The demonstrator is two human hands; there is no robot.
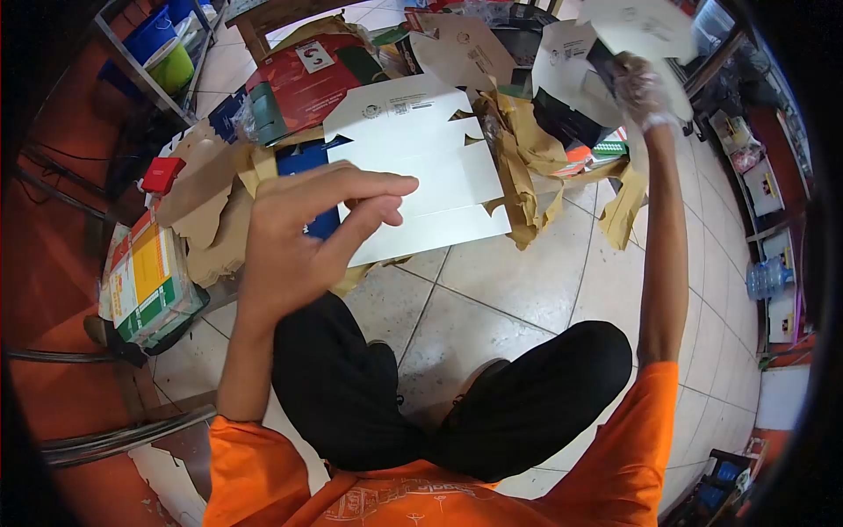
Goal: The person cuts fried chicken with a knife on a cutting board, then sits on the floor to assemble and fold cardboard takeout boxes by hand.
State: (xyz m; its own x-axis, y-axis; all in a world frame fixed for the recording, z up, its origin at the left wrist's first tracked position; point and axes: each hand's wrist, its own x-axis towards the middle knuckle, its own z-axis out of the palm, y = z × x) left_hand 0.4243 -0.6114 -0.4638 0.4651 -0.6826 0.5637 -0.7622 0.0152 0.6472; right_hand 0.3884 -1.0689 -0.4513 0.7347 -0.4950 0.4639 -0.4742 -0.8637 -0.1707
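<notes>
My left hand [325, 215] hovers in front of a flat white die-cut carton sheet [421, 158], its thumb and index finger brought together in a pinch. I see nothing between those fingertips. At the upper right, my right hand [645, 92] wears a clear plastic glove and is bent round the edge of a flattened white carton [641, 26]. That carton is blurred, and part of the grip is hidden. Another white carton sheet with dark edges [566, 75] lies just left of the right hand.
Torn brown paper [527, 140] and a red printed carton [312, 83] surround the white sheet. Colourful wrapped packs [145, 272] stand at left, below a small red box [162, 176]. Green and blue buckets [171, 66] sit on a metal rack. Shelves line the right side.
</notes>
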